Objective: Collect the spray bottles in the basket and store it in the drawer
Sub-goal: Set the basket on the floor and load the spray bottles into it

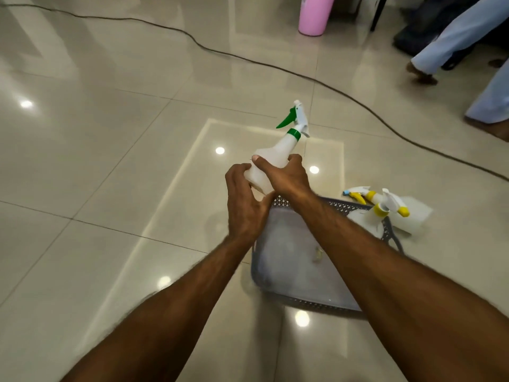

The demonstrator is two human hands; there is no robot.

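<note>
A white spray bottle with a green trigger and collar (278, 150) is held up above the floor, nozzle pointing away from me. My left hand (243, 205) grips its base from the left, and my right hand (283, 176) wraps its body from the right. Just below my hands, a grey perforated basket (316, 303) stands on the tiled floor. One white bottle with a yellow trigger (385, 209) leans at the basket's far right corner. A second yellow-trigger bottle (358, 194) lies on the floor just beyond it.
A dark cable (316, 78) snakes across the glossy tiles from the back left to the right edge. A pink cylinder (315, 13) stands at the back. A person's legs in light blue trousers (451, 42) are at the upper right, near dark chair legs.
</note>
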